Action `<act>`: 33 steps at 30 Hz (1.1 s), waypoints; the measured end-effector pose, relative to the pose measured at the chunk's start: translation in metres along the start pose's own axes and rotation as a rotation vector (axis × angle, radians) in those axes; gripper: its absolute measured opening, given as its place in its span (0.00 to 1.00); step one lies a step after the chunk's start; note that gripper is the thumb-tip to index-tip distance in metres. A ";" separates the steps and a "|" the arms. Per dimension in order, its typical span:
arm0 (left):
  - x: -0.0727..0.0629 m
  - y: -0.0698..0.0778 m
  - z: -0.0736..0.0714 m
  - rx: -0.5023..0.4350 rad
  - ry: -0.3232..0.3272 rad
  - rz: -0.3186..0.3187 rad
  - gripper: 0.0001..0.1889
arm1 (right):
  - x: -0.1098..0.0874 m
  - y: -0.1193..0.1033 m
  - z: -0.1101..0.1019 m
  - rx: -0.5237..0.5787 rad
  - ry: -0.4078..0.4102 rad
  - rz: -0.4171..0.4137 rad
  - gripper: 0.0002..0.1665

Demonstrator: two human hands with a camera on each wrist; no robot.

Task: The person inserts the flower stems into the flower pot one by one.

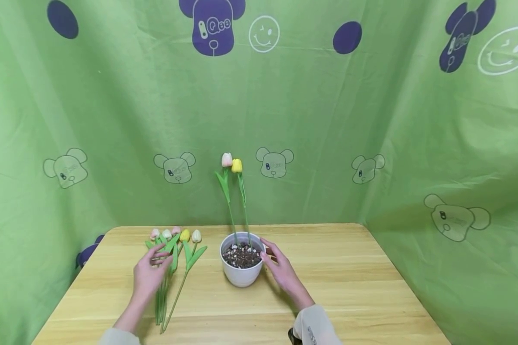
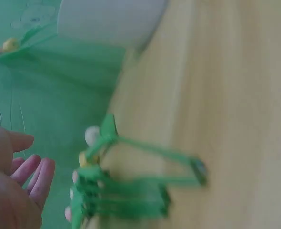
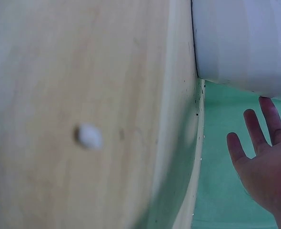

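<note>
A white flowerpot (image 1: 241, 277) holds dark soil (image 1: 241, 259) dotted with white bits. A pale pink tulip (image 1: 227, 160) and a yellow tulip (image 1: 237, 166) stand upright in it. My right hand (image 1: 283, 274) is at the pot's right side, its fingers spread and straight; in the right wrist view a fingertip (image 3: 269, 107) appears to touch the pot wall. Over several artificial tulips (image 1: 161, 297) lying on the table hovers my left hand (image 1: 150, 275), fingers loosely bent. The left wrist view shows that hand (image 2: 16, 181) holding nothing, apart from the tulips (image 2: 126, 193).
One white tulip (image 1: 196, 236) lies slightly apart, right of the bunch. Partly hidden behind the right hand is a brown object (image 1: 271, 254). A small white pebble (image 3: 89, 136) sits on the wooden table (image 1: 349, 287). Green printed curtains (image 1: 311, 110) enclose the table's back and sides.
</note>
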State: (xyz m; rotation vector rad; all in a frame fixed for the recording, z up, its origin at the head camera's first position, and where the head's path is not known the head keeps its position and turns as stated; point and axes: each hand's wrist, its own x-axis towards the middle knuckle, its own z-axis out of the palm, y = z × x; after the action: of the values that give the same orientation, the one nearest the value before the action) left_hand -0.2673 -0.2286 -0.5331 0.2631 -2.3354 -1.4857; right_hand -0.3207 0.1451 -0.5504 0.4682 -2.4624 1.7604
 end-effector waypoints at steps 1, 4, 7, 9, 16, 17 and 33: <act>-0.002 -0.004 -0.004 0.010 0.001 -0.013 0.27 | 0.000 0.000 0.000 0.003 -0.001 0.001 0.29; -0.007 -0.016 -0.016 0.046 0.011 -0.049 0.28 | 0.002 0.000 0.000 0.005 0.000 -0.003 0.29; -0.011 -0.025 -0.025 0.090 0.014 -0.083 0.28 | 0.002 -0.001 -0.001 0.004 0.001 -0.008 0.29; -0.012 -0.031 -0.029 0.105 0.004 -0.108 0.28 | 0.003 -0.002 -0.001 0.011 0.004 -0.016 0.29; -0.014 -0.039 -0.036 0.112 -0.067 -0.160 0.31 | 0.001 -0.006 0.001 0.022 0.009 -0.019 0.29; -0.014 -0.040 -0.036 0.111 -0.079 -0.164 0.31 | 0.002 -0.002 0.000 0.013 0.004 -0.022 0.29; -0.012 -0.051 -0.028 0.162 -0.103 -0.146 0.30 | 0.000 -0.003 0.004 0.006 0.037 -0.018 0.28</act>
State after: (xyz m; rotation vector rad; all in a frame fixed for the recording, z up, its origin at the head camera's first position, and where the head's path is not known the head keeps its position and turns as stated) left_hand -0.2468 -0.2697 -0.5713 0.4167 -2.5727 -1.4058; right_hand -0.3195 0.1407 -0.5488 0.4523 -2.4208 1.7544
